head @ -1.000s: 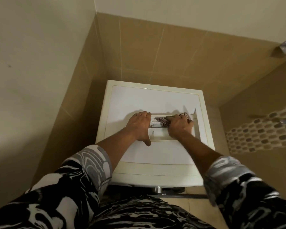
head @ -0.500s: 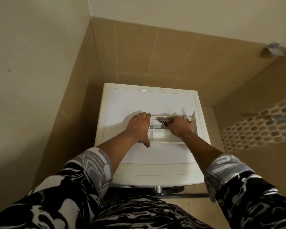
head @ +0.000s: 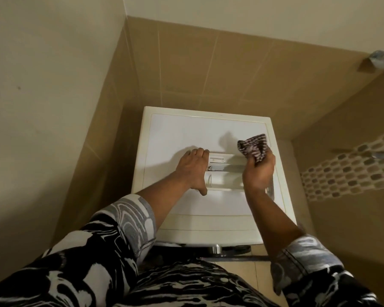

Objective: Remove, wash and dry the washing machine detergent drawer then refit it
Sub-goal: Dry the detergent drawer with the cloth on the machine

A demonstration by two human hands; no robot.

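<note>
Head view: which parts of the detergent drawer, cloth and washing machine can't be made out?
All in the head view:
- White plastic detergent drawer: its right end is behind the right hand; compartments too shadowed to tell wet from dry.
- Left hand covers the drawer's left rim.
- Dark checked cloth: lower part bunched inside the right hand.
- White washing machine: front and drawer slot hidden below its top's near edge.

The washing machine top (head: pixel 186 134) carries the detergent drawer (head: pixel 225 180). It lies against the fingers (head: pixel 197 152) of the left hand (head: pixel 190 168).
</note>
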